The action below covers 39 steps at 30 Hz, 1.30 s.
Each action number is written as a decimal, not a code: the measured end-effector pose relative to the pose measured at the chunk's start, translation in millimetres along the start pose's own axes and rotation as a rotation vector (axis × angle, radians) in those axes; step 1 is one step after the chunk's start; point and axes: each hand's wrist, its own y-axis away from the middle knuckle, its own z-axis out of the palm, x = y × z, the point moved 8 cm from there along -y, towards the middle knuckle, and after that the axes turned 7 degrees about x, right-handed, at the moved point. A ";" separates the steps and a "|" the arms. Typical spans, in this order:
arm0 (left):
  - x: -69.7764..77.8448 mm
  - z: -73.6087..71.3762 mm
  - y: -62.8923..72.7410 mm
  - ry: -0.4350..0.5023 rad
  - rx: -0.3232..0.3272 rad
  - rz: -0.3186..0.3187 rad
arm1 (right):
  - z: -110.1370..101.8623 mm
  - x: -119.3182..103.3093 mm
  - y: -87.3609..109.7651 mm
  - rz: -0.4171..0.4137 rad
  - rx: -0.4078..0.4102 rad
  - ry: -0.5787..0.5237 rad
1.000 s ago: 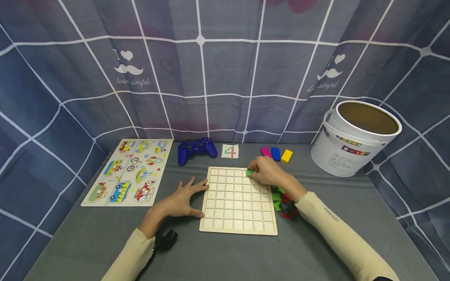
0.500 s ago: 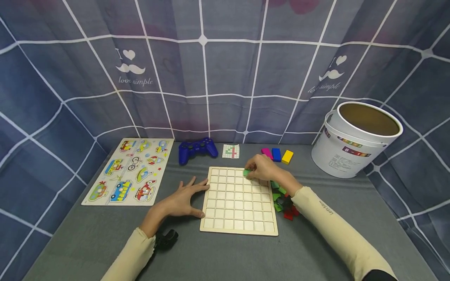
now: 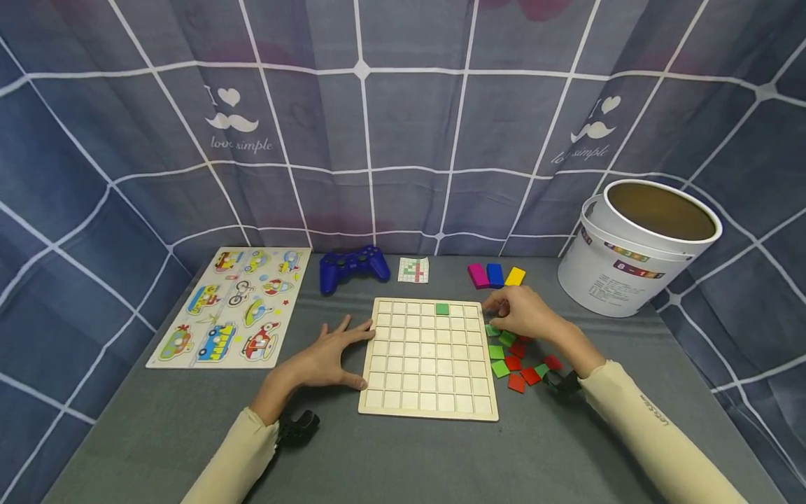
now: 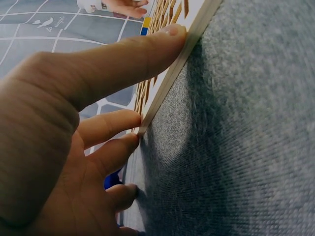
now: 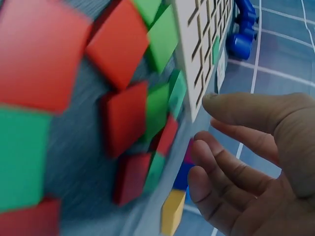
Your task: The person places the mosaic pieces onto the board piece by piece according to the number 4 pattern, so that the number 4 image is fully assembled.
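A pale wooden grid board (image 3: 427, 364) lies flat on the grey cloth. One green square tile (image 3: 443, 309) sits in a cell of its far row. My left hand (image 3: 324, 358) has its fingers spread along the board's left edge; in the left wrist view the thumb (image 4: 162, 48) touches the rim. Just off the far right corner hovers my right hand (image 3: 529, 312), above loose tiles. Its fingers (image 5: 216, 167) are loosely bent with nothing between them and the thumb. Green tiles (image 3: 497, 352) and red tiles (image 3: 516, 382) lie scattered beside the board.
Behind the board are a small patterned card (image 3: 413, 270), a blue game controller (image 3: 354, 268), and pink, blue and yellow blocks (image 3: 495, 275). A picture puzzle board (image 3: 229, 308) lies at left. A white bucket (image 3: 630, 259) stands at right, before the curtain.
My right hand has let go of the green tile, leaving it in the far row, and has moved right toward the loose tiles. The left hand stays at the board's edge.
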 end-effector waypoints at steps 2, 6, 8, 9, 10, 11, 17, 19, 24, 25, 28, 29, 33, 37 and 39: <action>-0.5 0.6 0.2 0.006 -0.005 -0.002 | -1.9 4.9 6.5 0.000 0.010 0.007; -2.2 0.2 0.0 0.011 -0.001 0.000 | 0.2 6.0 14.6 -0.032 0.024 -0.024; -2.6 -0.3 -0.5 0.012 0.005 0.005 | 2.8 5.5 16.8 -0.037 0.029 -0.038; -2.6 -0.3 -0.8 0.012 0.006 0.008 | 4.0 4.7 17.8 -0.042 0.032 -0.042; -2.7 -0.2 -1.0 0.012 0.004 0.009 | 5.4 4.3 18.5 -0.044 0.034 -0.042; -2.7 0.0 -1.2 0.011 0.001 0.010 | 6.3 3.8 19.1 -0.045 0.039 -0.039; -2.0 -1.4 -0.5 0.019 0.002 0.003 | 9.8 -3.9 19.5 -0.077 0.056 0.006; -1.4 -1.6 -0.3 0.021 0.008 0.003 | 10.7 -5.2 19.9 -0.089 0.053 0.027; -0.8 2.8 0.1 0.019 -0.002 0.009 | 9.0 -1.6 22.1 -0.079 0.066 0.051; -1.0 3.5 0.2 0.018 -0.004 0.009 | 7.8 -0.9 22.3 -0.074 0.077 0.051; -1.3 2.9 0.6 0.024 0.007 0.005 | 2.7 -1.5 19.6 -0.068 0.124 0.025; -1.5 2.3 0.7 0.024 0.012 0.004 | 1.1 -3.1 18.1 -0.070 0.137 0.011; -1.7 1.5 1.0 0.018 0.013 -0.001 | 1.7 -13.8 11.3 -0.080 0.151 -0.054; -2.2 1.5 0.9 0.016 0.010 -0.004 | 11.1 -28.5 1.4 -0.108 0.140 -0.095; -2.4 1.5 0.7 0.014 0.008 -0.004 | 17.5 -36.3 -4.4 -0.123 0.133 -0.107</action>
